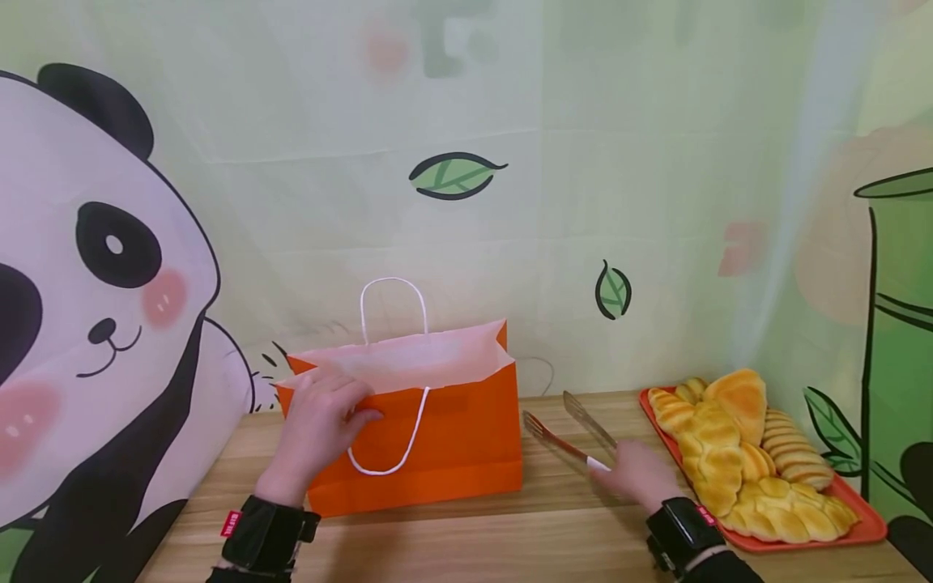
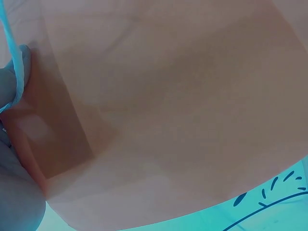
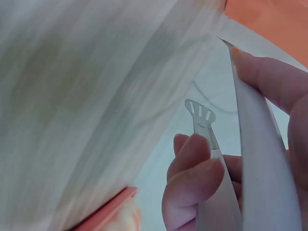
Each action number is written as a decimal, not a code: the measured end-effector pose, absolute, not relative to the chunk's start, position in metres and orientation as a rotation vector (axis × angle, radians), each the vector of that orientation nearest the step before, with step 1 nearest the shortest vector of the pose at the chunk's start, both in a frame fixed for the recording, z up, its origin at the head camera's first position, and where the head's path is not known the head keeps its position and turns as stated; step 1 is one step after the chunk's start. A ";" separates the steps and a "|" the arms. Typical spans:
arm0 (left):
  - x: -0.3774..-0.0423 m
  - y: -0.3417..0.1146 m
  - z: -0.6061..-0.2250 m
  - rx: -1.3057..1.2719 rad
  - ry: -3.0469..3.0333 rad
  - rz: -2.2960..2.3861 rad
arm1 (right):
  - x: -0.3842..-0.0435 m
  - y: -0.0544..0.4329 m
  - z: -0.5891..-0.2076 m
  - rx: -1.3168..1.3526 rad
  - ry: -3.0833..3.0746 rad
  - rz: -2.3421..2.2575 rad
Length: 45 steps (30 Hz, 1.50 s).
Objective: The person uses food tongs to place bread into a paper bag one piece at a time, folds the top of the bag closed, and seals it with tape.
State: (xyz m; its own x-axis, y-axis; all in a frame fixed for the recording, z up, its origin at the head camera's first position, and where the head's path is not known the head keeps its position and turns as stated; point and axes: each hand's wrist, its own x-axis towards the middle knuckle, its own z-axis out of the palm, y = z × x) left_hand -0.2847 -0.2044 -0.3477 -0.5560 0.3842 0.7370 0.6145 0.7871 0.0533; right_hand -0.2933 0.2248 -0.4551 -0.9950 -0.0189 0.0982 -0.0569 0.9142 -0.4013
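An orange paper bag (image 1: pixel 452 445) with white cord handles stands on the table, its top gaping to show a white inside. My left hand (image 1: pixel 317 433) grips the front rim near the bag's left corner. In the left wrist view the bag's paper (image 2: pixel 183 106) fills most of the picture, and the front cord handle (image 2: pixel 18 72) crosses the thumb. To the right of the bag, my right hand (image 1: pixel 641 476) holds metal tongs (image 1: pixel 560 444), their two arms spread with nothing between the tips. In the right wrist view one slotted tip (image 3: pixel 201 113) points toward the backdrop.
A red tray (image 1: pixel 863 530) at the right holds several breads, including a braided loaf (image 1: pixel 790 512) and a striped roll (image 1: pixel 793 449). Behind the wooden table (image 1: pixel 576 534) hangs a printed backdrop (image 1: pixel 656 121) with a panda and leaves.
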 end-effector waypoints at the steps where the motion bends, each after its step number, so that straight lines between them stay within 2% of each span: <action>1: -0.285 -0.205 -0.348 -0.736 -2.223 -0.394 | -0.293 0.226 -0.454 0.071 -2.980 0.628; 26: -0.287 -0.203 -0.349 -0.737 -2.218 -0.393 | -0.283 0.264 -0.403 0.216 -3.018 0.476; 45: -0.287 -0.203 -0.349 -0.747 -2.217 -0.401 | -0.271 0.299 -0.381 0.225 -3.029 0.451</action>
